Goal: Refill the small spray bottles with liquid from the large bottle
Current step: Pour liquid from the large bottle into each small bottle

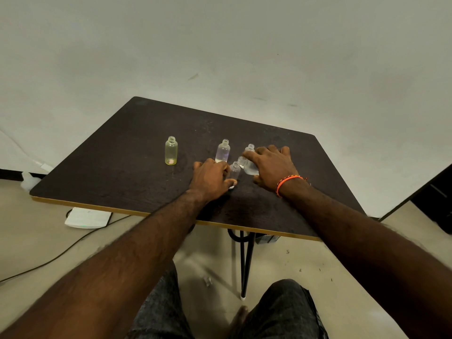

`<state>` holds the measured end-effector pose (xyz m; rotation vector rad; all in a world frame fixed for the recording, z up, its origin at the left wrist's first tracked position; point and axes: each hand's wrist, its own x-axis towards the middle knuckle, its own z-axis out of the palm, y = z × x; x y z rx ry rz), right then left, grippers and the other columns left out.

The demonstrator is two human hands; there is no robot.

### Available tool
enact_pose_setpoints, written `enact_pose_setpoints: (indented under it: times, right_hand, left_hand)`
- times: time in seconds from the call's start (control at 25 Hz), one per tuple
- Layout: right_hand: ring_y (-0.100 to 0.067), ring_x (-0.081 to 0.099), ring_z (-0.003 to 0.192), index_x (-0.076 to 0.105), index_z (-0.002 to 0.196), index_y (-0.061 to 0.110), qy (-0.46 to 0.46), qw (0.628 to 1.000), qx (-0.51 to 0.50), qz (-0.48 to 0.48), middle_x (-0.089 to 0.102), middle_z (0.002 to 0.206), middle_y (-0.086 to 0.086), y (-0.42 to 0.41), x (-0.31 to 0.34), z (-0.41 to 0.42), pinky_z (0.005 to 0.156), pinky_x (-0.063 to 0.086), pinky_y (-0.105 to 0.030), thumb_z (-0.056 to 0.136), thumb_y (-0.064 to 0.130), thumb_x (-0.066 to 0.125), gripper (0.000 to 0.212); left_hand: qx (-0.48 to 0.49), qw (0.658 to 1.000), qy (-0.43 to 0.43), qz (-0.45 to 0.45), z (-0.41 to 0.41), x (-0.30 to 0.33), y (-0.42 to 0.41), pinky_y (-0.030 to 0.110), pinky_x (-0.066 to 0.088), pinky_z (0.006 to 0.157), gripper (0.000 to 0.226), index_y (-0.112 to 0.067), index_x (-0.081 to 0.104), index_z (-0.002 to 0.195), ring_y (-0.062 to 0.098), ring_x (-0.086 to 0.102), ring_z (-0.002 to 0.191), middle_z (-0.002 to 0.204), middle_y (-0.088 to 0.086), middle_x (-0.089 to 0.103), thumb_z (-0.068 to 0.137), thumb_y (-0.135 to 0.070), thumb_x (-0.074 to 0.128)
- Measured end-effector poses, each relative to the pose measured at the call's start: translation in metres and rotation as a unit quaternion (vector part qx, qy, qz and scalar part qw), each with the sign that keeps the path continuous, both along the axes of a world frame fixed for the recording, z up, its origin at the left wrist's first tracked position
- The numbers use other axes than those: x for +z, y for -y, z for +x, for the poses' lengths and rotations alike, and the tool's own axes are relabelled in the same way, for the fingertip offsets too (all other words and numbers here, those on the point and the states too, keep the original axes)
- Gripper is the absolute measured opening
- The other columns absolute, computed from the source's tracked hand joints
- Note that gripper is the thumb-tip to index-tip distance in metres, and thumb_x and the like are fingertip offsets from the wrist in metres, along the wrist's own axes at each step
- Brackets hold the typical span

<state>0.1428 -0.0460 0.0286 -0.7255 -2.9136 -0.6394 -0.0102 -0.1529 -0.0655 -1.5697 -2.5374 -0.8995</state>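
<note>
Several small uncapped bottles stand on the dark table [122, 167]. A yellow-tinted bottle [171, 150] stands alone at the left. A clear bottle [223, 151] stands just beyond my left hand [210, 179]. That hand grips a smaller clear bottle [235, 170] upright by its lower part. My right hand [271, 167] holds a clear bottle with liquid [250, 168], tilted with its neck towards the small bottle's mouth. Behind my right fingers another bottle's neck [250, 147] sticks up; its body is hidden.
The table's near edge [220, 223] runs across below my wrists, with a black hairpin leg [244, 263] under it. A white device [85, 217] and a cable lie on the floor at the left. Dark furniture [437, 199] stands at the right.
</note>
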Motion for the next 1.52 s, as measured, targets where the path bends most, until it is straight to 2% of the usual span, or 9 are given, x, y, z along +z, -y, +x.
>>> enact_pose_setpoints:
  times: [1.52]
  right_hand:
    - [-0.031, 0.048, 0.128, 0.037, 0.148, 0.036, 0.005, 1.0, 0.0, 0.018, 0.055, 0.141, -0.004, -0.0008, 0.0006, -0.001, 0.099, 0.035, -0.051, 0.084, 0.041, 0.071, 0.073]
  left_hand:
    - [0.0, 1.0, -0.003, -0.003, -0.0003, -0.002, -0.0003, 0.042, 0.035, 0.099, 0.033, -0.03, 0.066, 0.106, 0.014, 0.056, 0.11, 0.101, -0.009, 0.067, 0.087, -0.057, 0.072]
